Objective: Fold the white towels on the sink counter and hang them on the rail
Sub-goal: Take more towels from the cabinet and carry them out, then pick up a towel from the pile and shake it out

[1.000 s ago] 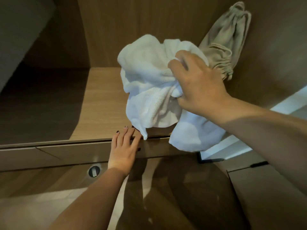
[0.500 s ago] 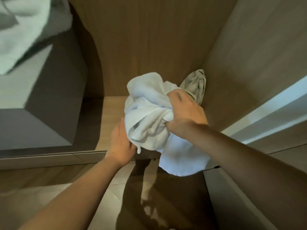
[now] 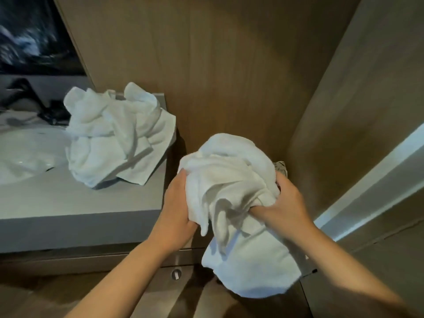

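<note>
The crumpled white terry towel (image 3: pixel 229 187), earlier held one-handed, is now gripped by both hands (image 3: pixel 177 212) (image 3: pixel 284 205) at frame centre, ready for unfolding

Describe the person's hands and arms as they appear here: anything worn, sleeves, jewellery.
Both forearms are bare, with no sleeves in view. The left hand and right hand show no gloves, rings, watch or bracelets. Fingernails are hidden in this view.

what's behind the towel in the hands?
Just past the held towel, gripped by the left hand and right hand, a bit of beige fabric peeks out against the wood panel. The towel covers the rest of it.
</note>
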### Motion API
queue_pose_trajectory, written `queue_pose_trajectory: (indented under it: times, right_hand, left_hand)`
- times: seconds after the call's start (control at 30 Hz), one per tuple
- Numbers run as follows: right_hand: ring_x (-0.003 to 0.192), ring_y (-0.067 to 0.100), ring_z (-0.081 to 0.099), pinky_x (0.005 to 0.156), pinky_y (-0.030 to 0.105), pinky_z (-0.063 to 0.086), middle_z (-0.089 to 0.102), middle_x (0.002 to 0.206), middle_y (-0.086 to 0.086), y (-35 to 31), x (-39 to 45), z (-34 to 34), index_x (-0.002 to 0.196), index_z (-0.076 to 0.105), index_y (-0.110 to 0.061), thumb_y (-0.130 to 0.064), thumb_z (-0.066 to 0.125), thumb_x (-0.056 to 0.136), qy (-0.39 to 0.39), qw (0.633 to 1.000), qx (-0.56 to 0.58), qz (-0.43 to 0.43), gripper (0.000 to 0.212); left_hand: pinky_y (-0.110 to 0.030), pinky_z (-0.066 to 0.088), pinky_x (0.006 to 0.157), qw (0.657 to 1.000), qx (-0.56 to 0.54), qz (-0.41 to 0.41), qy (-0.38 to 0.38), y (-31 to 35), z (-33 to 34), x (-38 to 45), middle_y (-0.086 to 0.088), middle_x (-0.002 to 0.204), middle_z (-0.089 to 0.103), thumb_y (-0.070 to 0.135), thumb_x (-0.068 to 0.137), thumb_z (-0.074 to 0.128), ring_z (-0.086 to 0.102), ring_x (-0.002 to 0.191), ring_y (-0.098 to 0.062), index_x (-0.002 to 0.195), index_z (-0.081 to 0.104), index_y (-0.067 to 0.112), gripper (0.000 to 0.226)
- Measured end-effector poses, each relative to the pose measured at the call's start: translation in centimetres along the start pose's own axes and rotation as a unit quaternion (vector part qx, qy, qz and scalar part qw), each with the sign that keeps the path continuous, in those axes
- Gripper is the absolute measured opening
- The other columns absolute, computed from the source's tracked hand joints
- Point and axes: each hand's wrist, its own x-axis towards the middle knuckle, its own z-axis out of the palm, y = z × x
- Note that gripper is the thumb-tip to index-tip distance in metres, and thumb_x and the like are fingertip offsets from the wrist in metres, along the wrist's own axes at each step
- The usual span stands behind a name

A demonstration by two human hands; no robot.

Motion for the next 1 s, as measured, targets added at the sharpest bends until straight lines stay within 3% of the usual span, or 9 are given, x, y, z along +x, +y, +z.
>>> queue_pose_trajectory:
  times: [0.1, 0.17, 0.27, 0.5, 0.57, 0.67, 0.77, 0.83, 1.0]
  right_hand:
    - [0.090, -0.014, 0.056, 0.065, 0.018, 0.045, 0.058, 0.099, -0.037, -4.6, -1.9, 0.5, 0.098, 0.050, -0.056, -0.028, 0.088, 0.060, -0.015, 0.999, 0.031, -0.019, 0.060]
    - [0.088, -0.010, 0.059, 0.064, 0.018, 0.045, 0.062, 0.099, -0.033, -7.2, -3.0, 1.6, 0.100, 0.054, -0.048, -0.025, 0.087, 0.057, -0.009, 0.998, 0.063, -0.027, 0.059]
    - [0.084, -0.003, 0.064, 0.062, 0.016, 0.048, 0.067, 0.095, -0.024, -10.6, -4.1, 3.7, 0.102, 0.059, -0.039, -0.032, 0.083, 0.052, 0.006, 0.992, 0.123, -0.032, 0.056]
    - [0.089, 0.012, 0.063, 0.068, 0.035, 0.055, 0.065, 0.102, -0.010, -17.4, -2.6, 8.7, 0.103, 0.057, -0.035, -0.052, 0.081, 0.042, 0.074, 0.977, 0.196, 0.037, 0.068]
    - [0.097, 0.016, 0.063, 0.076, 0.042, 0.057, 0.063, 0.112, -0.006, -18.8, -1.6, 9.6, 0.112, 0.055, -0.033, -0.050, 0.083, 0.043, 0.063, 0.971, 0.220, 0.065, 0.077]
    - [0.098, 0.026, 0.070, 0.081, 0.046, 0.059, 0.070, 0.115, 0.004, -19.5, 0.6, 10.8, 0.119, 0.061, -0.025, -0.035, 0.086, 0.049, -0.022, 0.933, 0.346, 0.096, 0.075]
    - [0.104, 0.029, 0.070, 0.077, 0.039, 0.058, 0.070, 0.118, 0.012, -20.4, 3.2, 11.4, 0.116, 0.072, -0.020, -0.042, 0.077, 0.068, -0.166, 0.838, 0.509, 0.099, 0.053]
    - [0.112, 0.029, 0.066, 0.084, 0.039, 0.057, 0.068, 0.124, 0.012, -21.1, 5.4, 11.9, 0.118, 0.072, -0.021, -0.052, 0.060, 0.087, -0.247, 0.786, 0.560, 0.088, 0.045]
    - [0.093, 0.033, 0.070, 0.075, 0.044, 0.058, 0.072, 0.105, 0.017, -22.9, 11.6, 15.2, 0.100, 0.077, -0.016, -0.031, 0.057, 0.094, -0.177, 0.828, 0.519, 0.116, 0.025]
  left_hand:
    - [-0.027, 0.042, 0.102, 0.997, -0.022, -0.061, 0.044, 2.3, -4.3, -0.9, 0.018, 0.134, 0.047, 0.042, 0.092, 0.064, 0.048, 0.124, -0.008, 0.133, 0.039, 0.040, 0.049]
    - [-0.023, 0.032, 0.114, 0.980, -0.082, -0.159, 0.083, 3.8, -6.9, -2.0, 0.029, 0.149, 0.031, 0.057, 0.082, 0.068, 0.031, 0.138, 0.005, 0.142, 0.018, 0.057, 0.078]
    - [-0.025, 0.025, 0.114, 0.934, -0.182, -0.281, 0.124, 5.2, -10.4, -3.7, 0.018, 0.161, 0.010, 0.074, 0.063, 0.071, 0.019, 0.143, 0.003, 0.151, -0.008, 0.046, 0.121]
    - [-0.031, 0.038, 0.107, 0.887, -0.340, -0.276, 0.147, 6.4, -16.6, -4.7, 0.026, 0.149, 0.025, 0.081, 0.043, 0.076, 0.035, 0.137, -0.002, 0.136, 0.017, 0.061, 0.112]
    - [-0.039, 0.037, 0.112, 0.891, -0.344, -0.275, 0.113, 6.0, -17.5, -3.7, 0.022, 0.149, 0.034, 0.075, 0.052, 0.075, 0.040, 0.134, -0.005, 0.140, 0.023, 0.060, 0.103]
    - [-0.040, 0.050, 0.099, 0.872, -0.389, -0.284, 0.081, 5.0, -18.2, -2.2, 0.007, 0.119, 0.068, 0.057, 0.052, 0.087, 0.063, 0.114, -0.013, 0.139, 0.049, 0.027, 0.100]
    - [-0.027, 0.057, 0.072, 0.844, -0.417, -0.317, 0.116, 4.1, -18.5, -0.5, -0.004, 0.095, 0.075, 0.054, 0.029, 0.098, 0.074, 0.085, -0.015, 0.114, 0.059, 0.011, 0.103]
    - [-0.024, 0.058, 0.072, 0.854, -0.394, -0.327, 0.090, 3.4, -18.7, 0.8, -0.003, 0.107, 0.075, 0.048, 0.036, 0.099, 0.073, 0.094, -0.016, 0.123, 0.060, 0.012, 0.101]
    - [-0.018, 0.050, 0.071, 0.875, -0.205, -0.395, 0.193, -1.2, -19.3, 5.7, -0.011, 0.121, 0.064, 0.000, 0.094, 0.061, 0.068, 0.102, -0.007, 0.130, 0.053, 0.000, 0.037]
